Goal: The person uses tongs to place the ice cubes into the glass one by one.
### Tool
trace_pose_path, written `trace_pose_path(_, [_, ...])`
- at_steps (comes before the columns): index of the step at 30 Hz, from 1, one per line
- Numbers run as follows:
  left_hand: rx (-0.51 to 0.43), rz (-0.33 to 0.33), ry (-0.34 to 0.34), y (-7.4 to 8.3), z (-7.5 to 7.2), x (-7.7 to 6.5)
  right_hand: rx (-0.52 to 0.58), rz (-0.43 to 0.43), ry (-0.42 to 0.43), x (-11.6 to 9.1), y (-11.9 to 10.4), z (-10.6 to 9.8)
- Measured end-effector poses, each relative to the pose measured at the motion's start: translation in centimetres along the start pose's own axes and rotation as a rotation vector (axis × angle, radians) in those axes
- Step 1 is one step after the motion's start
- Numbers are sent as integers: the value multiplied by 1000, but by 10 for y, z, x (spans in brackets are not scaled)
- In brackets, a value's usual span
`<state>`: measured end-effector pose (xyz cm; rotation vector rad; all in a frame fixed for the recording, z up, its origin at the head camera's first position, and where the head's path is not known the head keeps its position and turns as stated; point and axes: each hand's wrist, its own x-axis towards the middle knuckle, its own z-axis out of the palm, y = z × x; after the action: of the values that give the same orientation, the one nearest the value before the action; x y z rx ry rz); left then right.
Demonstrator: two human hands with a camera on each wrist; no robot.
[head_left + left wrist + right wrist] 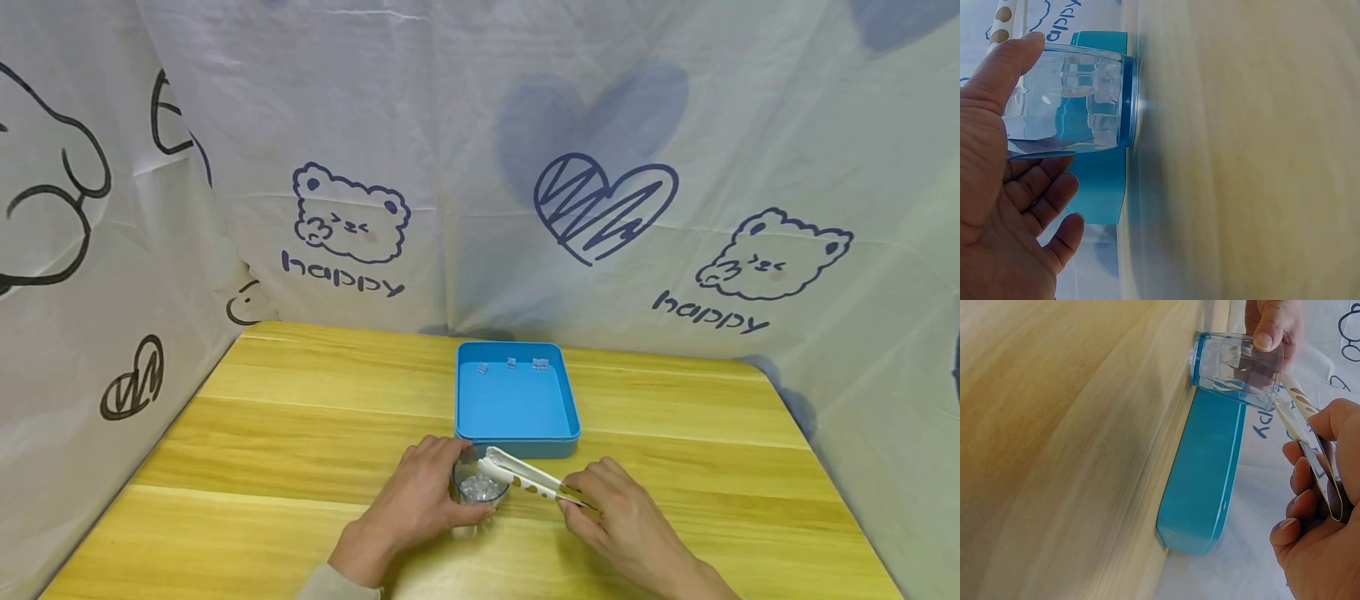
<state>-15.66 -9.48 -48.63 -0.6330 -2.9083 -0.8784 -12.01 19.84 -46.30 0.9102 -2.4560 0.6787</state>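
Observation:
A clear cup (463,475) with a bluish base stands on the table just in front of a blue square tray (517,449). My left hand (422,497) holds the cup from the left, thumb on the near side and fingers around the far side. Several clear cubes (1100,94) lie in the bottom of the cup. In my right hand (626,510) are tongs (536,482) with white, brown-spotted arms and a metal bend, gripped between thumb and fingers. Their white tips reach over the cup's rim from the right. Small clear cubes (540,364) sit along the tray's far side.
The wooden table (315,417) extends to both sides of the tray. Behind it and at the sides hangs a white cloth (465,250) printed with bears, hearts and the word "happy".

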Motion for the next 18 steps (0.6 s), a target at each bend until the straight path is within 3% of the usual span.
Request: trace_pose_path(18, [8, 8, 0, 0, 0, 0, -5, 27, -1, -1, 1, 0])
